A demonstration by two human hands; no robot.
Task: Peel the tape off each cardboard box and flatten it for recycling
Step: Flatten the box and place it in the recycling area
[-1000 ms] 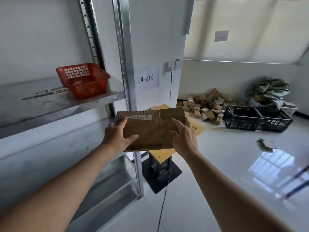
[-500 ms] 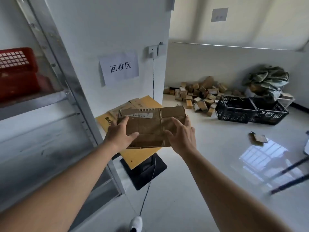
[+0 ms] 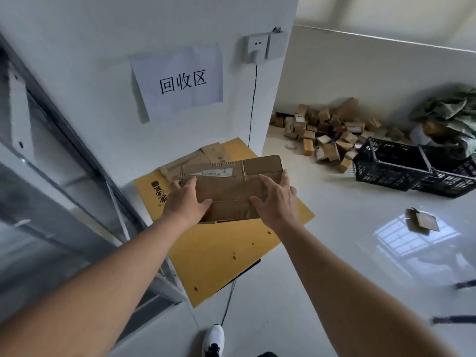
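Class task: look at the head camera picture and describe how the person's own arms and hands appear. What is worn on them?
Both forearms are bare for their whole visible length, with no sleeve in sight. The left hand and right hand wear no gloves. No watch, bracelet or ring shows on either wrist or on the visible fingers.

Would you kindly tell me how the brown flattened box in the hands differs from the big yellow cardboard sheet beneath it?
The brown flattened cardboard box is held up by the left hand and right hand; the large yellow cardboard sheet lies unheld below. The brown box is smaller and carries a white label; the yellow sheet is broader and bears dark printed characters. Both are flat cardboard.
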